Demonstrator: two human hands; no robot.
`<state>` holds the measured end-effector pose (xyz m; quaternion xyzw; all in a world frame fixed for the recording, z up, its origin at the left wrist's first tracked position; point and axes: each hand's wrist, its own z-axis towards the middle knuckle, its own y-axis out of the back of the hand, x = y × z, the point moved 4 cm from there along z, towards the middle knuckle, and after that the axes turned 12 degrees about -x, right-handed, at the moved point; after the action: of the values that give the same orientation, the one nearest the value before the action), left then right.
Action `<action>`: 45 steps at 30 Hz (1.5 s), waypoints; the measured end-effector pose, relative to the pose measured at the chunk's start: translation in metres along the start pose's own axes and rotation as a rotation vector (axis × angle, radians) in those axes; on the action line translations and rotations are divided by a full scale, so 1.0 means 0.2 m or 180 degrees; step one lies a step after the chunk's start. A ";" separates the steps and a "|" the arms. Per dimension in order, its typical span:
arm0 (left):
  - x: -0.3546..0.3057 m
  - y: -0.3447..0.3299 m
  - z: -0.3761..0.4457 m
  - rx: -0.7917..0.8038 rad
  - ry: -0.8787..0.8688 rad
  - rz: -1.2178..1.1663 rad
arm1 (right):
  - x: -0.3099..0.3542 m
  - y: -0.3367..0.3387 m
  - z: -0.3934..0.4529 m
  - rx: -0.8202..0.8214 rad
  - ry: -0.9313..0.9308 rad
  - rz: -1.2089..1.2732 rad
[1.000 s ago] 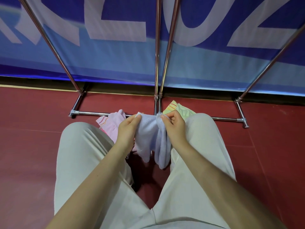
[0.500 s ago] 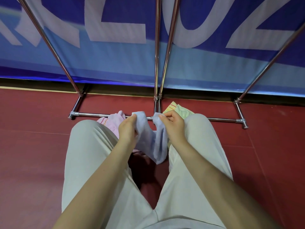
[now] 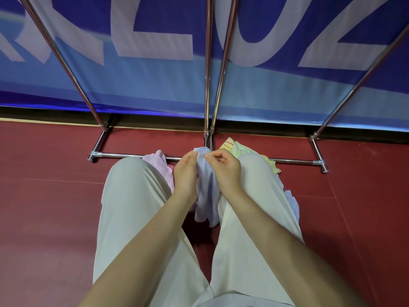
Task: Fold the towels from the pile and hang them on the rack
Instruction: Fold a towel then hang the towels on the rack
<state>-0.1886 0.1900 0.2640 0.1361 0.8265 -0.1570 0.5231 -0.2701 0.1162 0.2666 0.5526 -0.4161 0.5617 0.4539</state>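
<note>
Indoor hall, likely a sports or event venue. Evidence: dark red sheet floor (image 3: 55, 218) with seam lines; large blue printed banner (image 3: 155, 85) with white lettering along the wall; chrome freestanding rack (image 3: 294, 161) set before it.

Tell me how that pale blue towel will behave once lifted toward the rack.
Probably floppy: the pale blue towel droops in loose folds below the left hand and right hand pinching its top edge. Likely light, since fingertips alone carry it. It should drape over a rack bar rather than hold shape.
</note>
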 end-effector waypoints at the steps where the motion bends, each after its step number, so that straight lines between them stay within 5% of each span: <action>1: 0.00 0.00 0.01 0.0014 -0.0097 0.0015 | 0.00 0.00 0.00 -0.0058 0.0033 -0.0027; 9: 0.00 -0.04 -0.04 0.0592 -0.0426 0.0106 | 0.00 0.04 0.01 -0.0342 0.0083 -0.0102; 21: 0.03 -0.01 -0.01 -0.0011 -0.0692 0.0512 | -0.05 0.00 0.01 -0.0086 0.0021 -0.0188; 36: -0.06 0.11 0.07 -0.0107 -0.1029 0.0640 | -0.05 -0.03 -0.04 0.0666 0.0222 -0.0494; 45: -0.18 0.40 0.21 -0.0502 -0.0888 -0.0083 | -0.20 -0.01 -0.11 0.1740 0.0370 -0.1307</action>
<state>-0.1094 0.2436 0.2699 0.0608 0.7573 -0.1158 0.6398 -0.2737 0.1356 0.2248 0.6931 -0.1039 0.5798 0.4155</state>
